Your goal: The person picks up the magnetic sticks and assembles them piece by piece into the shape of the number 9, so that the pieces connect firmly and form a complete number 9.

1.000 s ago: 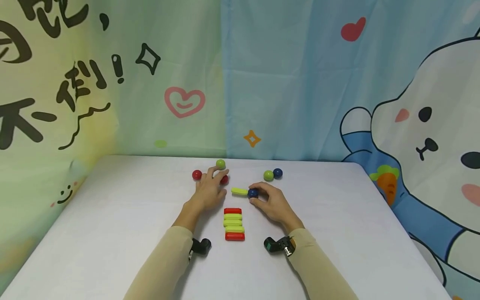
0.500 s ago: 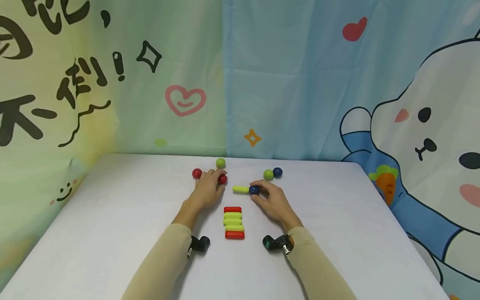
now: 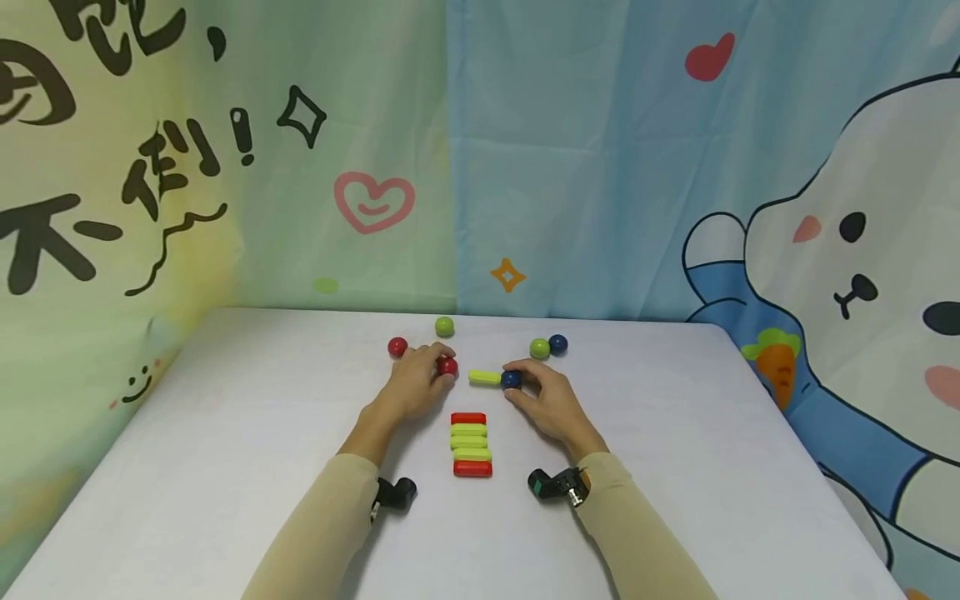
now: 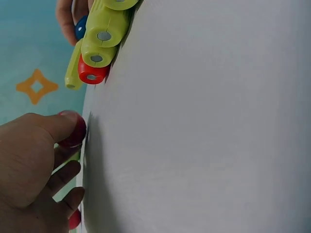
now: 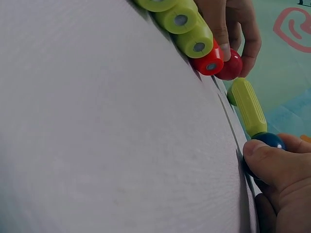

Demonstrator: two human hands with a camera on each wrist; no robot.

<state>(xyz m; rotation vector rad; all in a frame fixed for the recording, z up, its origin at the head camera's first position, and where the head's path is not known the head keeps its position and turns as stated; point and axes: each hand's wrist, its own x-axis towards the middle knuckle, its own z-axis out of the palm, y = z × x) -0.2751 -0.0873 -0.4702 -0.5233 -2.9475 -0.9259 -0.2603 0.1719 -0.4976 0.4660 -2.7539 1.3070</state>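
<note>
My left hand [image 3: 412, 385] pinches a red ball [image 3: 447, 367] between thumb and fingers; in the left wrist view the thumb lies over that ball. My right hand [image 3: 547, 400] pinches a dark blue ball [image 3: 512, 380]. A yellow-green rod [image 3: 484, 377] extends leftward from the blue ball, end against it, pointing at the red ball across a small gap. In the right wrist view the rod [image 5: 249, 107] tilts up from the blue ball [image 5: 270, 141]. Below the hands lies a row of red and yellow-green rods [image 3: 470, 443] with grey discs in their ends.
Another red ball [image 3: 397, 347] sits just beyond the left hand, and a green ball [image 3: 444, 326] near the table's far edge. A second green ball [image 3: 539, 348] and a blue ball [image 3: 558, 344] stand side by side at the back right. A printed curtain [image 3: 570, 208] hangs behind the white table [image 3: 645, 400].
My left hand has drawn back from the green ball, its fingers closing on the red ball and bringing it slightly nearer. The right hand, blue ball and rod have shifted only slightly.
</note>
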